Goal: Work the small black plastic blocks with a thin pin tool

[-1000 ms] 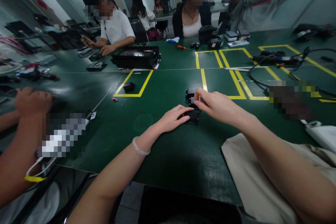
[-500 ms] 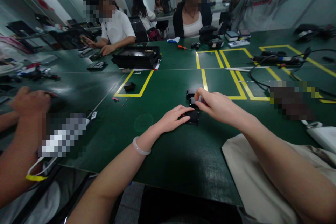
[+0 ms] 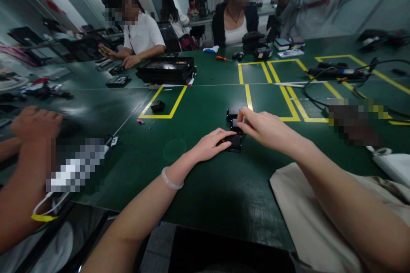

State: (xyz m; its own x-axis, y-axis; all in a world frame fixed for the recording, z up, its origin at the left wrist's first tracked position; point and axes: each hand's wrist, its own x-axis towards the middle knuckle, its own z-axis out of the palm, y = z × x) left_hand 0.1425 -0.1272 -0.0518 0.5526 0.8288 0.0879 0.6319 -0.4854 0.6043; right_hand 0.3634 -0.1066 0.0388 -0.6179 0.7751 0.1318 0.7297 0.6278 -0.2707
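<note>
In front of me a row of small black plastic parts lies on the green table [image 3: 205,187]. My left hand [image 3: 209,144] holds the nearest flat black part [image 3: 235,143], its thumb on the near side and its fingers along the far side. My right hand [image 3: 256,121] is closed in a pinch just above the middle black part [image 3: 236,124]. What its fingertips hold, if anything, is hidden. Beyond them sits another black part [image 3: 233,113], close to the right fingers.
Yellow tape outlines [image 3: 283,94] mark the table. A black tray [image 3: 165,70] and a small black block [image 3: 157,106] are at the back left. A beige cloth [image 3: 297,204] hangs over the right edge; cables [image 3: 306,94] lie beyond. A co-worker's arm [image 3: 35,149] is at left.
Both hands stay at the black parts in nearly the same pose. The co-worker's hand at the left has shifted slightly, and the view has moved a little.
</note>
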